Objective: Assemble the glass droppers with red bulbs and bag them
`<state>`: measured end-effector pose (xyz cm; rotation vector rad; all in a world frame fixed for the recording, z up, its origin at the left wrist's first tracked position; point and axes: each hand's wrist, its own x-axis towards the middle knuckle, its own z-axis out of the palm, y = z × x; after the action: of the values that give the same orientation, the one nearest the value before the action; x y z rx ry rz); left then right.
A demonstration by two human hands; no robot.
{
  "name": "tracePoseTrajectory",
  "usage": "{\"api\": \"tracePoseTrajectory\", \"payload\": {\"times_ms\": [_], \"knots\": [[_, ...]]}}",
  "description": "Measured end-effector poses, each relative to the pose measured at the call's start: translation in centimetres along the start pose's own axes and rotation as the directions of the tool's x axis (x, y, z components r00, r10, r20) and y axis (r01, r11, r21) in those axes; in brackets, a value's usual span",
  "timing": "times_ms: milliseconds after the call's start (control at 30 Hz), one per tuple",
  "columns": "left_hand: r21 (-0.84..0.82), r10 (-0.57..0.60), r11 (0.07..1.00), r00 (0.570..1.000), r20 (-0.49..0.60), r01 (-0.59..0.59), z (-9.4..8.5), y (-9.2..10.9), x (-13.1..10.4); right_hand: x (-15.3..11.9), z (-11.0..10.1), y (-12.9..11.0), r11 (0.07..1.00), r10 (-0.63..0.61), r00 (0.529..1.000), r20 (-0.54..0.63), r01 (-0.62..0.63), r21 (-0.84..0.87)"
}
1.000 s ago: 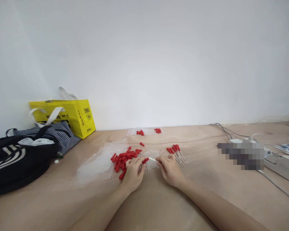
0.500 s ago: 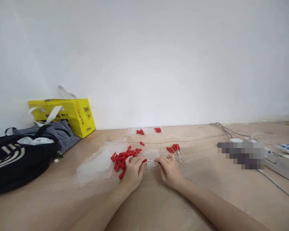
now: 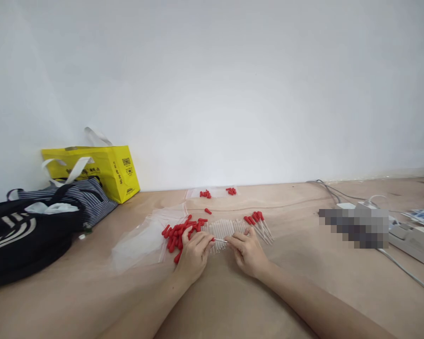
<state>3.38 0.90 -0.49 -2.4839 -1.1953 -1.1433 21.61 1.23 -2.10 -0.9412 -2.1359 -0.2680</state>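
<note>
My left hand (image 3: 195, 249) pinches a red rubber dropper bulb (image 3: 212, 239), most of it hidden by the fingers. A thin clear dropper tube (image 3: 220, 240) runs from the bulb's mouth to my right hand (image 3: 248, 252), whose fingertips close on its other end. How deep the tube sits in the bulb I cannot tell. Beside my left hand lies a heap of loose red bulbs (image 3: 176, 234). Behind both hands is a row of clear tubes (image 3: 224, 227). Several droppers with red bulbs fitted (image 3: 262, 225) lie just beyond my right hand.
Clear plastic bags (image 3: 141, 238) lie at the left, and another bag (image 3: 219, 192) with red bulbs is by the wall. One bulb (image 3: 207, 211) lies alone. A yellow bag (image 3: 123, 174) and a black bag (image 3: 28, 240) stand left; a power strip (image 3: 415, 242) and cables lie right.
My right hand has shifted slightly left, closer to my left hand, and less of the tube shows between them. The bulb and tube stay held; the rest looks the same.
</note>
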Motion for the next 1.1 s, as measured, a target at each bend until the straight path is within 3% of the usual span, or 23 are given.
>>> {"api": "tracePoseTrajectory", "payload": {"times_ms": [133,300,433,700,867,1100], "knots": [[0.022,0.009,1.0,1.0,0.009,-0.009,0.0,0.1,-0.2,0.2,-0.3,0.2,0.994,-0.074,0.997,0.007,0.075,-0.083],[0.065,0.118,0.991,0.992,0.038,-0.12,0.1,0.4,-0.3,0.3,-1.0,0.7,0.96,-0.234,0.972,0.015,0.233,-0.153],[0.074,0.193,0.979,0.981,-0.023,-0.191,0.4,0.7,-0.4,0.1,-1.0,0.6,0.942,-0.297,0.954,-0.029,0.288,-0.169],[0.099,0.257,0.963,0.964,-0.067,-0.25,0.8,0.9,-0.3,-0.2,-0.1,-0.4,0.967,-0.232,0.972,-0.037,0.226,-0.114],[0.117,0.178,0.978,0.982,-0.057,-0.17,0.3,0.7,0.1,-0.1,0.1,0.1,0.985,-0.15,0.988,-0.025,0.147,-0.091],[0.121,0.106,0.987,0.994,0.011,-0.106,-0.6,0.3,0.2,-0.1,-0.5,1.4,0.988,-0.133,0.989,-0.066,0.126,-0.091]]}}
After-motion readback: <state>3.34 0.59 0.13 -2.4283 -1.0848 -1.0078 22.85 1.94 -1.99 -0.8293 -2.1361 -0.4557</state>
